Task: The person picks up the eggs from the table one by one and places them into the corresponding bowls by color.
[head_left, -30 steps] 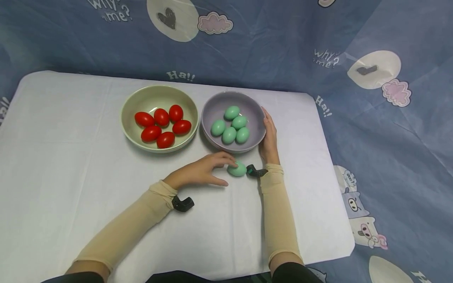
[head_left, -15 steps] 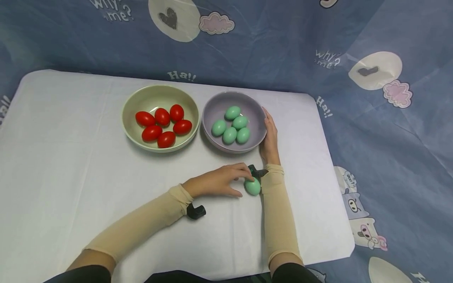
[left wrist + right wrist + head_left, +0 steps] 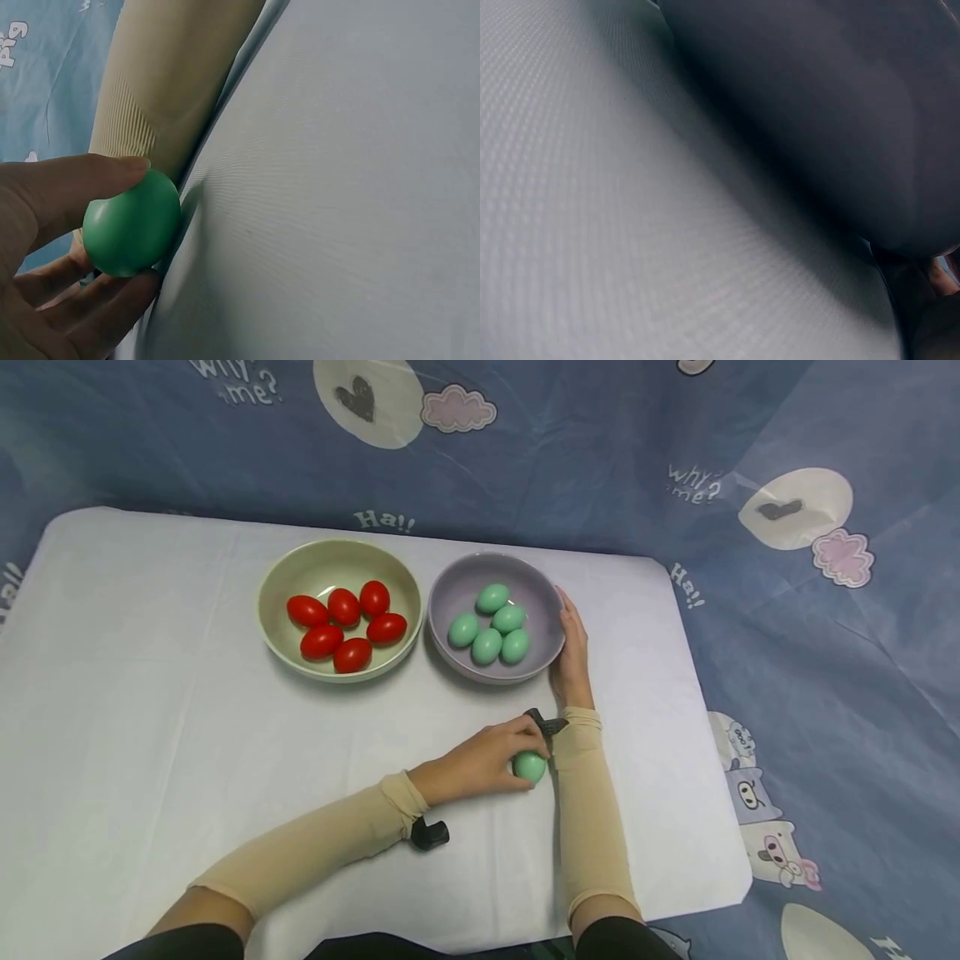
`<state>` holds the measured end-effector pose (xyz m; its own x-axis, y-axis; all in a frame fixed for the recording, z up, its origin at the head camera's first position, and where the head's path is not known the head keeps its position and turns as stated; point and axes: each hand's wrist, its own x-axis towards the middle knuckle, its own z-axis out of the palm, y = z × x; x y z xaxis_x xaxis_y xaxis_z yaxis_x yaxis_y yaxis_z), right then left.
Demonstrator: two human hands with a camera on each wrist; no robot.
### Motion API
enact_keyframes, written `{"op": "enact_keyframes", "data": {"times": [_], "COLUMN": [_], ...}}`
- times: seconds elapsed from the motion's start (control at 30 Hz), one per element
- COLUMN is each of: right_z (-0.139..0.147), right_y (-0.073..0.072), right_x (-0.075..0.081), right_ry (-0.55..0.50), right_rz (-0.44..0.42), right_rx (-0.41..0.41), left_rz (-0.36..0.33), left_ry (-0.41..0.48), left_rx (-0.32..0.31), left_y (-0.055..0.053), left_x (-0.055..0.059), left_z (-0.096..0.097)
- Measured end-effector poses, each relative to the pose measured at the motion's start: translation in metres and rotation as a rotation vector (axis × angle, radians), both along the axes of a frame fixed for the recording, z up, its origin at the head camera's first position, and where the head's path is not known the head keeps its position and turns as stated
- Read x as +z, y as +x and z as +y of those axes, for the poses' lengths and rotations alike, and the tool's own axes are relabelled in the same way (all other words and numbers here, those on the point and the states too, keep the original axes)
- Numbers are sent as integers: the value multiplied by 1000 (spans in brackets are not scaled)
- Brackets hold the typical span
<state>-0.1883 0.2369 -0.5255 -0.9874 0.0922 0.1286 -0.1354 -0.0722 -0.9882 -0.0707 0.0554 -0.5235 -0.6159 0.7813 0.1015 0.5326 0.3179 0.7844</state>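
In the head view my left hand (image 3: 487, 763) pinches a loose green egg (image 3: 530, 767) beside the right forearm. The left wrist view shows the thumb on one side of this egg (image 3: 131, 225) and fingers on the other. My right hand (image 3: 571, 652) rests along the outer right wall of a purple bowl (image 3: 442, 589); its thumb cannot be made out. Several green eggs (image 3: 487, 646) lie inside that bowl. The bowl's dark outer wall (image 3: 817, 112) fills the upper right of the right wrist view, with a sliver of hand low at the right.
Left of the purple bowl stands a light green bowl (image 3: 281, 572) with several red eggs (image 3: 322, 642). Both bowls are near the far edge of a white-covered table (image 3: 135, 693). A blue patterned cloth (image 3: 585, 468) hangs behind. Black wrist cameras (image 3: 430, 835) protrude from both sleeves.
My left hand has moved right and toward the body, and its fingers have closed on the green egg, which has shifted the same way. The right hand and both bowls have stayed put.
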Motion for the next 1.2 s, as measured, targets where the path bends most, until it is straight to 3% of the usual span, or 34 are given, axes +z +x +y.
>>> {"op": "enact_keyframes", "data": {"times": [0.13, 0.37, 0.7, 1.07, 1.2], "right_z": [0, 0, 1, 0, 4], "right_y": [1, 1, -1, 1, -5], "right_x": [1, 1, -2, 1, -9], "right_ry": [-1, 18, 9, 19, 35], "right_rz": [-13, -22, -21, -33, -27], "right_rx": [-17, -18, -8, -2, -6], "left_rz": [14, -19, -163, -163, -155], "left_ry": [-7, 14, 114, 144, 161], "left_rx": [-24, -30, -16, -7, -28], "left_y": [0, -5, -20, -35, -40], "left_x": [1, 2, 11, 27, 35], "left_z": [-1, -9, -26, -43, -47]}}
